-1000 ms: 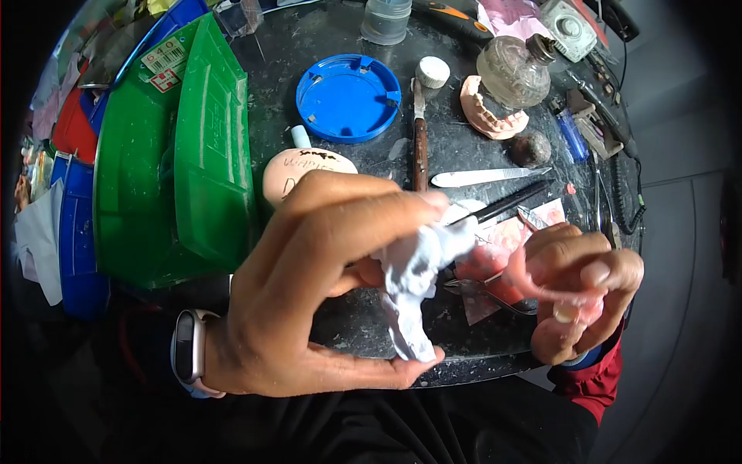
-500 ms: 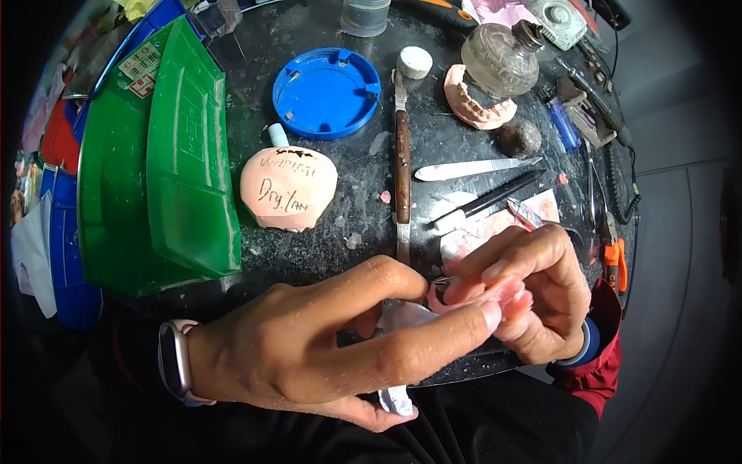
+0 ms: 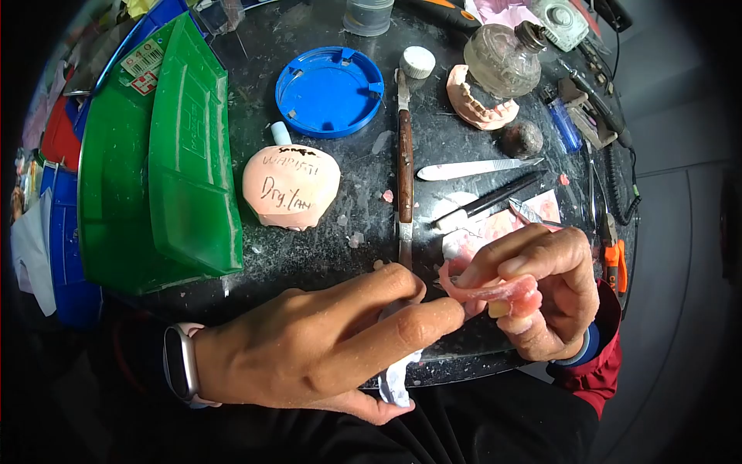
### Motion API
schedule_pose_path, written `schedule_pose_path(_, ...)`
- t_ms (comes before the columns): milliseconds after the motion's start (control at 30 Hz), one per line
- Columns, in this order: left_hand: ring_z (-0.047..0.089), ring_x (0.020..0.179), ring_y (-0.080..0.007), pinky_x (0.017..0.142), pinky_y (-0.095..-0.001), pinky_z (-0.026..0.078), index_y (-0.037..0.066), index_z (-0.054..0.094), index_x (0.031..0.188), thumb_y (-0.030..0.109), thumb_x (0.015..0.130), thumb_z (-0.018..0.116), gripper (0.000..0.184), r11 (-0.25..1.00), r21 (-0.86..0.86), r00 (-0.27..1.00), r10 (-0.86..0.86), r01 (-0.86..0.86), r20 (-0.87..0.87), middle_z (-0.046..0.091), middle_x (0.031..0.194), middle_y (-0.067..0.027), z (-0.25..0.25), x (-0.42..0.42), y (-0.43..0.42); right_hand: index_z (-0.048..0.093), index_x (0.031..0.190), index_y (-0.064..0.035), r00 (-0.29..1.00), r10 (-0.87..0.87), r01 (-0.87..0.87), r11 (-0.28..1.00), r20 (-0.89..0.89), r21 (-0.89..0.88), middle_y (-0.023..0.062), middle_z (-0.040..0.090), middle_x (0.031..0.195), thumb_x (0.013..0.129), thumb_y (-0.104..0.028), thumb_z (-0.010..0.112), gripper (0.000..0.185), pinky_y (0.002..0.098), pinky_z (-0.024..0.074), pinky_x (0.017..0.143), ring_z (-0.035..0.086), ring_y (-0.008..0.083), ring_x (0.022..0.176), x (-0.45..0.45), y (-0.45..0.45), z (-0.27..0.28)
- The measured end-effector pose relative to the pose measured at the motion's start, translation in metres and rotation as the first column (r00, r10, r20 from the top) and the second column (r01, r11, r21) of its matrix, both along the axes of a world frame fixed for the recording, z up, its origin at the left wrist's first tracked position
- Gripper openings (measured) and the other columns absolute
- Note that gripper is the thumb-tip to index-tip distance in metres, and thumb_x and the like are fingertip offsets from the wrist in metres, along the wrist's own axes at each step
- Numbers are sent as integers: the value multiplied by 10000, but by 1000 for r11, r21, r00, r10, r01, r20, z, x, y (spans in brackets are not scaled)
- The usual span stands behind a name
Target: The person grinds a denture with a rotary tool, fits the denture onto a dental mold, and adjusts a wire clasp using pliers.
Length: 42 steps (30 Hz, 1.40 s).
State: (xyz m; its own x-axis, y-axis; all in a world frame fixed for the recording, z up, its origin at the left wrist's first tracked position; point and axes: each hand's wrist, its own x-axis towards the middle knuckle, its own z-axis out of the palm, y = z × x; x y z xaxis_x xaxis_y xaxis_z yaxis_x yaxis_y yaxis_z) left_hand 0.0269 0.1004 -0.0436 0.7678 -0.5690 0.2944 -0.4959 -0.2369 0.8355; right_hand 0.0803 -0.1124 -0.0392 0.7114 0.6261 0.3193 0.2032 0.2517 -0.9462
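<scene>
My right hand (image 3: 568, 274) pinches a pink denture piece (image 3: 495, 292) between thumb and fingers. A yellowish tooth (image 3: 499, 309) shows on its lower side, and a thin curved pink part reaches to the left. My left hand (image 3: 325, 344), with a watch (image 3: 179, 359) on its wrist, is closed round a crumpled white tissue (image 3: 396, 383), which hangs below the fingers. The left index fingertip is close beside the denture; whether it touches cannot be made out. Both hands are above the front edge of the dark worktop (image 3: 340, 259).
A wooden-handled wax knife (image 3: 406, 166), a scalpel handle (image 3: 471, 168) and a black pen (image 3: 502, 199) lie ahead. A marked plaster model (image 3: 291, 185), blue lid (image 3: 330, 89) and green bin (image 3: 193, 170) stand left. Back right are a teeth model (image 3: 483, 112) and glass burner (image 3: 501, 62).
My left fingers have drawn back left from the denture with the tissue. The denture is turned in my right hand, so a tooth now shows. The view has shifted slightly.
</scene>
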Motion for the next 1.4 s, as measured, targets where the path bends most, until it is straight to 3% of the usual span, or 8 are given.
schedule_pose_path(133, 612, 849, -243, 654, -269, 548, 48, 513, 1123, 200, 512, 887, 732, 998, -57, 997, -44, 40, -64, 541, 999, -177, -2, -1, 3, 527, 1049, 57, 996, 81, -81, 997, 47, 10, 239, 609, 990, 814, -71, 661, 300, 365, 498, 778, 629, 288, 890, 7, -3, 1)
schedule_pose_path(333, 614, 845, -249, 648, -274, 551, 67, 499, 1163, 187, 501, 891, 779, 998, -39, 999, -40, 41, 19, 539, 1020, -182, 1, 4, -1, 524, 1010, 42, 974, 0, 27, 993, 227, -113, 213, 617, 950, 785, -58, 699, 302, 350, 506, 737, 631, 268, 855, 3, -4, -3)
schedule_pose_path(600, 614, 831, -239, 636, -277, 546, 2, 419, 1189, 158, 505, 896, 848, 999, -20, 999, -32, 32, 6, 549, 998, -184, 2, 3, 3, 551, 989, 58, 984, -16, 39, 991, 180, -127, 218, 610, 960, 789, -77, 683, 275, 361, 506, 741, 625, 279, 841, 6, -2, 5)
schedule_pose_path(800, 613, 763, -206, 643, -258, 511, 12, 292, 1152, 191, 426, 943, 992, 973, -220, 997, 71, -75, -25, 562, 945, -215, 0, 3, 3, 423, 1010, -1, 863, 26, 89, 975, 504, -202, 218, 545, 976, 836, -220, 610, 337, 311, 490, 707, 578, 188, 752, 21, -10, 3)
schedule_pose_path(900, 610, 736, -194, 630, -251, 512, 19, 312, 1119, 227, 374, 955, 1006, 952, -281, 979, 164, -124, 121, 570, 919, -206, -6, 8, -1, 436, 1019, 10, 867, -43, 105, 990, 496, -96, 220, 546, 965, 806, -178, 623, 341, 316, 501, 635, 589, 197, 674, 16, -11, -4)
schedule_pose_path(1000, 604, 716, -182, 618, -249, 515, 11, 321, 1112, 244, 376, 952, 997, 946, -300, 928, 219, -126, 301, 569, 912, -196, -8, 17, -1, 460, 1067, -23, 843, 95, -25, 990, 529, -139, 175, 562, 920, 762, -144, 663, 386, 294, 479, 534, 592, 193, 573, 20, -15, 5)
schedule_pose_path(1167, 604, 697, -170, 567, -230, 510, -3, 359, 1090, 257, 369, 951, 968, 935, -321, 901, 264, -151, 345, 564, 899, -173, -11, 17, 1, 525, 1013, -157, 501, -88, 250, 967, 861, -46, 12, 602, 853, 799, -290, 704, 310, 283, 408, 609, 520, 116, 615, 3, -2, -2)
schedule_pose_path(1400, 606, 712, -160, 526, -218, 506, -19, 393, 1076, 268, 369, 951, 945, 943, -300, 925, 237, -145, 296, 546, 931, -164, -8, 16, 4, 697, 829, -198, 358, -51, 305, 950, 932, -66, -69, 574, 816, 641, -304, 809, 243, 247, 294, 535, 488, 77, 623, 1, -2, -7)
